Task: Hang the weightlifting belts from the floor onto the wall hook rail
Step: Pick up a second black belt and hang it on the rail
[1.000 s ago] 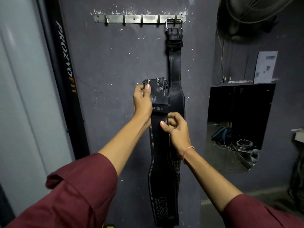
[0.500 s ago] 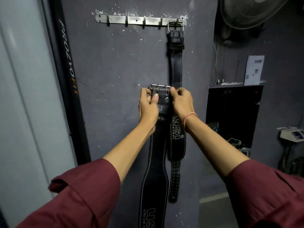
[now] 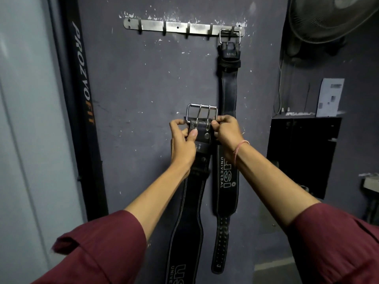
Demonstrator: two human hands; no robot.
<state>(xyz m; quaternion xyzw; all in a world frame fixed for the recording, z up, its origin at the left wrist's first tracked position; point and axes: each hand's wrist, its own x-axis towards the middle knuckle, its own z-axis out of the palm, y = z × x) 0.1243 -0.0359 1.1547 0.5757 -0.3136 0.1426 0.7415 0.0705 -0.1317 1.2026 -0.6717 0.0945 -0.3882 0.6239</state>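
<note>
Presently in hand: raising the second belt (image 3: 190,201) buckle-first toward the hook rail (image 3: 178,27); judged roughly midway through this hang.
Left hand (image 3: 182,144): grips the strap just below the buckle (image 3: 201,113), thumb on the front face.
Right hand (image 3: 226,133): pinches the strap's right edge at the buckle base.
Buckle position: upright above both hands, well below the rail.
Hung belt (image 3: 228,95): suspended by its own buckle from the rightmost hook, just beside the second belt.
Next move: lift until the buckle frame clears a free hook (image 3: 208,32), then lower it on; keep the prongs from fouling.
</note>
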